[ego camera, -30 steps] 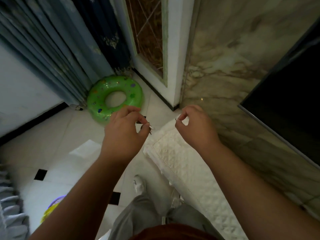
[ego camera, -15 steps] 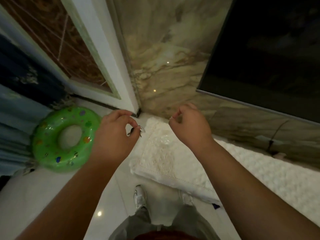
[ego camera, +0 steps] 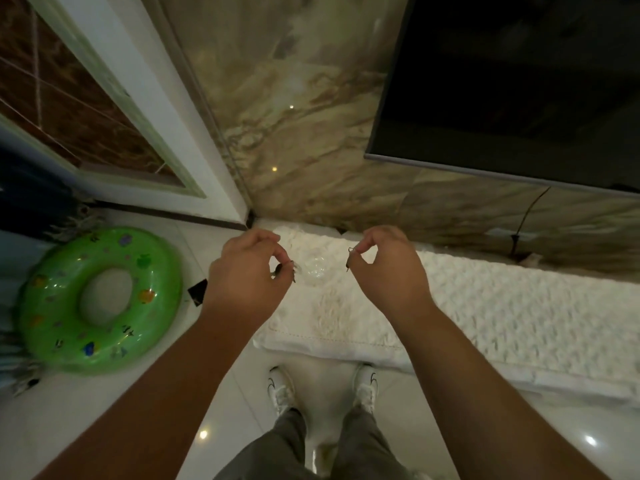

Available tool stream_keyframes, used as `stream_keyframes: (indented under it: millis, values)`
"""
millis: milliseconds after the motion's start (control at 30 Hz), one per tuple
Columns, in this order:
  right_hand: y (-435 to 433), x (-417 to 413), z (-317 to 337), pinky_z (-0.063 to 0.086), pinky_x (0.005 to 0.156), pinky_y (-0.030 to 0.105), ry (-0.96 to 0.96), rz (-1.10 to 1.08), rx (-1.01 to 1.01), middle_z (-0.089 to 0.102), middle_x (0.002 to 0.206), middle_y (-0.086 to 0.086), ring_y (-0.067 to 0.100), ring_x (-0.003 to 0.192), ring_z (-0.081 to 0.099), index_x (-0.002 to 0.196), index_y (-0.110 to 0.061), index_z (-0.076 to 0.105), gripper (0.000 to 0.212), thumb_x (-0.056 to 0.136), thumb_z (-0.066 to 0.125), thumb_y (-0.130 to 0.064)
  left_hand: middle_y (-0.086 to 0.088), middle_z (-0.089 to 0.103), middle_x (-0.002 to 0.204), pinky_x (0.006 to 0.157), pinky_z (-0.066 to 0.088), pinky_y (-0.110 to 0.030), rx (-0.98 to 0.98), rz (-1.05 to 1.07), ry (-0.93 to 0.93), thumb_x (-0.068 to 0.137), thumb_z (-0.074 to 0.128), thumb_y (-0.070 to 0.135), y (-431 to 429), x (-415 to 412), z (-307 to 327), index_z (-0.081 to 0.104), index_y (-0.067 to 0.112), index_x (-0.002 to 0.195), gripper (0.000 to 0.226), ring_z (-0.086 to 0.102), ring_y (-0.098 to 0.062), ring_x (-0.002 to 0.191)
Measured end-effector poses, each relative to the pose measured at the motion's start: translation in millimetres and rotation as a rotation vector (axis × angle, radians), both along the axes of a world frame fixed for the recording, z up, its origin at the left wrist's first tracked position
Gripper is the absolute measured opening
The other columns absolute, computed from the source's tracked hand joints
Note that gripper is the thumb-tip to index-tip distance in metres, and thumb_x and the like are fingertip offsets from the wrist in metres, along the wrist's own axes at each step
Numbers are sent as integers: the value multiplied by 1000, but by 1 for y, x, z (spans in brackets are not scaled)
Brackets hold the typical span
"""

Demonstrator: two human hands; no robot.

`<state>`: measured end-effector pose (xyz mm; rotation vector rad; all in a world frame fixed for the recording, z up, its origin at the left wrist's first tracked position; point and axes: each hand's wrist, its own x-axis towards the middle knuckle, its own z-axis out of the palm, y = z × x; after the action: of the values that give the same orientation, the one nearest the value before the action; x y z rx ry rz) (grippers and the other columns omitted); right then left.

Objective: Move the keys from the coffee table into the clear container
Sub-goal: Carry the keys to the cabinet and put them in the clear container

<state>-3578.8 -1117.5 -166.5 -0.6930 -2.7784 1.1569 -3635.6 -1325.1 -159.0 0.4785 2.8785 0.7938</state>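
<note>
My left hand (ego camera: pixel 247 271) pinches a small bunch of dark keys (ego camera: pixel 284 271) that hang from its fingertips. My right hand (ego camera: pixel 388 271) pinches another key (ego camera: pixel 349 258) by its ring, the blade dangling down. Between the two hands, a small clear container (ego camera: pixel 314 269) sits on a white textured cloth (ego camera: pixel 485 306) that covers a low ledge along the marble wall. Both hands hover a little above the cloth, either side of the container. The container is faint and hard to make out.
A green inflatable swim ring (ego camera: pixel 100 301) lies on the white tiled floor at left. A dark TV screen (ego camera: pixel 519 81) hangs on the marble wall at upper right. My white shoes (ego camera: pixel 322 389) stand just before the ledge.
The view has swung right, from the curtain and swim ring toward the ledge and TV. Both hands, still pinching keys, now sit over the cloth beside the clear container.
</note>
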Motion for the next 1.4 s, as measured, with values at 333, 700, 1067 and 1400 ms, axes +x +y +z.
stream_keyframes:
  millis: [333, 700, 1067, 1400]
  values:
    - [34, -4, -68, 45, 77, 28, -61, -15, 25, 57, 119, -10, 10, 110, 54, 80, -27, 60, 8, 84, 66, -29, 19, 57, 113, 82, 48, -38, 63, 101, 31, 79, 67, 37, 40, -16, -54, 64, 31, 78, 6, 50, -10, 106]
    - [45, -18, -155, 40, 79, 26, -98, 22, 60, 60, 118, -9, 12, 112, 54, 78, -31, 57, 12, 83, 68, -27, 20, 54, 115, 84, 47, -31, 64, 126, -37, 80, 64, 45, 56, -31, -143, 59, 37, 78, 9, 50, -7, 108]
    - [23, -55, -248, 42, 75, 25, -126, 69, 18, 55, 109, -18, 6, 105, 54, 80, -32, 58, 11, 83, 68, -27, 20, 52, 117, 84, 43, -32, 68, 162, -26, 82, 66, 41, 48, -61, -207, 57, 39, 81, 10, 35, 3, 104]
    - [4, -80, -316, 44, 72, 25, -147, 51, -3, 50, 101, -21, 6, 102, 53, 80, -33, 57, 11, 82, 66, -28, 19, 53, 117, 89, 44, -35, 74, 140, 1, 83, 65, 38, 41, -81, -248, 60, 35, 84, 6, 43, -5, 110]
